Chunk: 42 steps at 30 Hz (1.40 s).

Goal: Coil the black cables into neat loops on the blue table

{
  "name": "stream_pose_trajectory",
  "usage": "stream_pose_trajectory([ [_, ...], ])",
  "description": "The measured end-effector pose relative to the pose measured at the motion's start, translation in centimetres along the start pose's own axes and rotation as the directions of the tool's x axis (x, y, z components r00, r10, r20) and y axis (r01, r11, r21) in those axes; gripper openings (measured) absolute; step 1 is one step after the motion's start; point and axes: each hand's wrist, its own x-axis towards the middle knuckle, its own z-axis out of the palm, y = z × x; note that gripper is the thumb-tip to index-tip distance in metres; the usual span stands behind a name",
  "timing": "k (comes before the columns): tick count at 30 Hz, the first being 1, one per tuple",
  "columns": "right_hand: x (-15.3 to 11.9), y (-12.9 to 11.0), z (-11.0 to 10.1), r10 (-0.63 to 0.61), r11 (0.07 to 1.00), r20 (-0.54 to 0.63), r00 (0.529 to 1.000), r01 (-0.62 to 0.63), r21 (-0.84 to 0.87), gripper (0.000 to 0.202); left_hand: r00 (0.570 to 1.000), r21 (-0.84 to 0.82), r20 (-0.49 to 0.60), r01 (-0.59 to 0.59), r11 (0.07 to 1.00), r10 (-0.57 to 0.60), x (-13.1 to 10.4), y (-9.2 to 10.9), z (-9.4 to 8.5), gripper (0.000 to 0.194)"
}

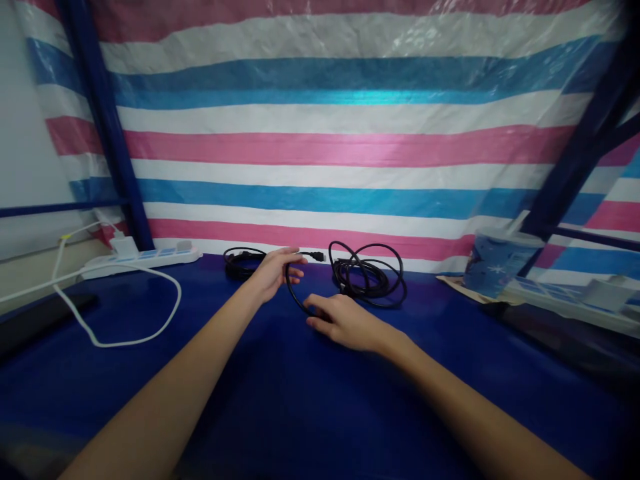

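Observation:
Near the middle of the blue tabletop (310, 400), a black cable (293, 293) bends between my two hands. My left hand (275, 272) holds its upper stretch, and the cable's black plug (317, 256) sticks out to the right past the fingers. Lower and to the right, my right hand (343, 320) pinches the same cable with thumb and fingers. Behind my right hand lies a loose coil of black cable (370, 277). A smaller, tighter black coil (240, 265) rests just left of my left hand, partly hidden by it.
A white power strip (145, 260) with a charger and looping white cable (125, 343) occupies the left. A blue patterned cup (493, 263) stands at the right, near another white power strip (565, 300) and a dark flat object (550, 340). A striped plastic sheet (330, 147) hangs behind.

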Motion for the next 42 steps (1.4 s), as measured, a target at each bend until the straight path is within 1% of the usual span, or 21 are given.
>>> stream_pose_trajectory([
  [2, -0.2, -0.3, -0.2, -0.048, 0.988, -0.063, 0.997, 0.039, -0.148, 0.019, 0.999, 0.127, -0.016, -0.026, 0.992, 0.028, 0.1, -0.2, -0.3, 0.047],
  [4, -0.4, -0.5, -1.0, -0.14, 0.965, -0.268, 0.953, 0.072, -0.251, 0.022, 0.998, 0.189, -0.037, -0.048, 0.981, 0.056, 0.3, -0.5, -0.4, 0.048],
  [5, -0.5, -0.5, -1.5, -0.183, 0.955, -0.413, 0.892, 0.061, -0.291, 0.021, 0.997, 0.199, -0.047, -0.058, 0.978, 0.068, 0.4, -0.6, -0.3, 0.047],
  [7, -0.7, -0.2, -2.6, -0.195, 0.952, -0.677, 0.71, -0.028, -0.304, 0.021, 0.993, 0.205, -0.067, -0.081, 0.975, 0.096, 0.4, -0.8, -0.1, 0.046],
  [8, -0.7, 0.1, -3.0, -0.146, 0.964, -0.762, 0.631, -0.082, -0.253, 0.026, 0.99, 0.211, -0.075, -0.099, 0.973, 0.117, 0.4, -0.8, 0.0, 0.045],
  [9, -0.7, 0.5, -3.3, -0.049, 0.981, -0.802, 0.596, -0.12, -0.15, 0.035, 0.987, 0.214, -0.08, -0.122, 0.969, 0.142, 0.3, -0.8, 0.2, 0.044],
  [10, -0.5, 1.0, -3.5, 0.087, 0.99, -0.787, 0.611, -0.139, 0.002, 0.045, 0.982, 0.215, -0.081, -0.148, 0.965, 0.169, 0.2, -0.7, 0.3, 0.043],
  [12, -0.2, 2.0, -3.3, 0.348, 0.921, -0.572, 0.743, -0.156, 0.357, 0.052, 0.97, 0.205, -0.066, -0.216, 0.955, 0.233, 0.1, -0.7, 0.5, 0.043],
  [13, 0.0, 2.4, -3.0, 0.41, 0.851, -0.427, 0.806, -0.17, 0.497, 0.047, 0.962, 0.193, -0.05, -0.255, 0.947, 0.269, 0.1, -0.7, 0.6, 0.043],
  [15, 0.4, 2.7, -2.4, 0.425, 0.743, -0.24, 0.873, -0.185, 0.644, 0.033, 0.945, 0.148, 0.004, -0.325, 0.934, 0.328, 0.1, -0.6, 0.7, 0.046],
  [19, 0.6, 1.9, -2.0, 0.399, 0.742, -0.291, 0.87, -0.119, 0.66, 0.03, 0.906, 0.097, 0.157, -0.411, 0.907, 0.394, 0.0, -0.5, 0.8, 0.048],
  [21, 0.5, 1.3, -2.2, 0.37, 0.788, -0.343, 0.863, -0.096, 0.608, 0.034, 0.882, 0.244, 0.177, -0.47, 0.849, 0.437, -0.2, -0.4, 1.0, 0.048],
  [23, 0.3, 0.7, -2.4, 0.303, 0.835, -0.354, 0.885, -0.068, 0.546, 0.038, 0.833, 0.51, 0.194, -0.537, 0.672, 0.518, -0.6, -0.4, 1.3, 0.044],
  [25, 0.0, 0.1, -2.5, 0.192, 0.861, -0.312, 0.931, -0.008, 0.508, 0.038, 0.734, 0.714, 0.24, -0.577, 0.397, 0.635, -1.1, -0.2, 1.7, 0.036],
  [27, -0.2, -0.4, -2.4, 0.095, 0.858, -0.256, 0.962, 0.051, 0.511, 0.036, 0.609, 0.78, 0.296, -0.599, 0.182, 0.736, -1.6, 0.2, 2.0, 0.029],
  [29, -0.4, -0.8, -2.4, 0.082, 0.841, -0.215, 0.973, 0.048, 0.539, 0.034, 0.541, 0.778, 0.332, -0.621, 0.101, 0.772, -2.0, 0.5, 2.1, 0.03],
  [31, -0.5, -1.0, -2.5, 0.137, 0.822, -0.187, 0.973, -0.006, 0.57, 0.034, 0.586, 0.779, 0.365, -0.618, 0.108, 0.724, -2.2, 0.8, 2.0, 0.032],
  [34, -0.5, -0.9, -2.8, 0.194, 0.805, -0.179, 0.965, -0.052, 0.591, 0.034, 0.73, 0.861, 0.345, -0.496, 0.111, 0.59, -2.1, 0.8, 1.9, 0.036],
  [36, -0.5, -0.6, -3.1, 0.2, 0.807, -0.211, 0.957, -0.039, 0.589, 0.035, 0.796, 0.918, 0.291, -0.389, 0.079, 0.531, -2.0, 0.7, 1.8, 0.037],
  [39, -0.5, -0.1, -3.4, 0.178, 0.823, -0.26, 0.949, 0.001, 0.568, 0.044, 0.832, 0.947, 0.236, -0.313, 0.074, 0.502, -1.9, 0.7, 1.9, 0.034],
  [42, -0.5, -0.1, -3.2, 0.175, 0.837, -0.249, 0.953, -0.011, 0.547, 0.039, 0.859, 0.971, 0.199, -0.238, 0.024, 0.471, -2.2, 1.1, 2.1, 0.041],
])
